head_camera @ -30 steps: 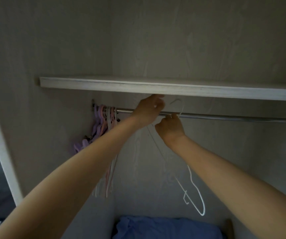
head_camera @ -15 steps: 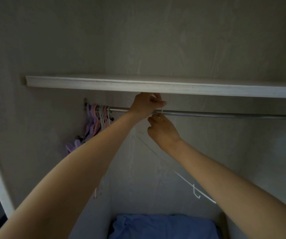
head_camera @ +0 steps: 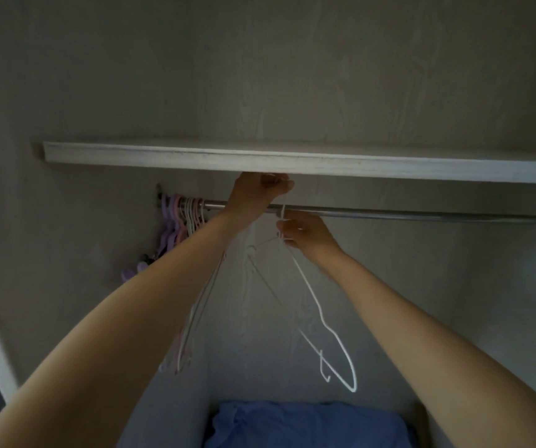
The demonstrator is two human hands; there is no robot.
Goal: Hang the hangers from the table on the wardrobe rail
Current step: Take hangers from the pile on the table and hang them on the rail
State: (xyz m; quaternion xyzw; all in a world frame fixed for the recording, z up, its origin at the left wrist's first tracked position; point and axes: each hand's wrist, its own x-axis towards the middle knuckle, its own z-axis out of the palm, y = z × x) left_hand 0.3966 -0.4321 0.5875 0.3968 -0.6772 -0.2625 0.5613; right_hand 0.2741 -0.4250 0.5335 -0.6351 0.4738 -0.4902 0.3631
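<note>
Head view. One metal rail (head_camera: 421,214) under one shelf (head_camera: 325,161). One white wire hanger (head_camera: 318,305) hooked over the rail, hanging tilted. Right hand (head_camera: 305,232): grip pinches the hanger's neck just below the rail. Left hand (head_camera: 260,194): fingers curled up at the rail against the shelf's underside; what it holds, cannot tell. One bunch of purple, pink and white hangers (head_camera: 182,221) at the rail's left end, count unclear, partly hidden by the left forearm. One blue cloth (head_camera: 305,425) below.
</note>
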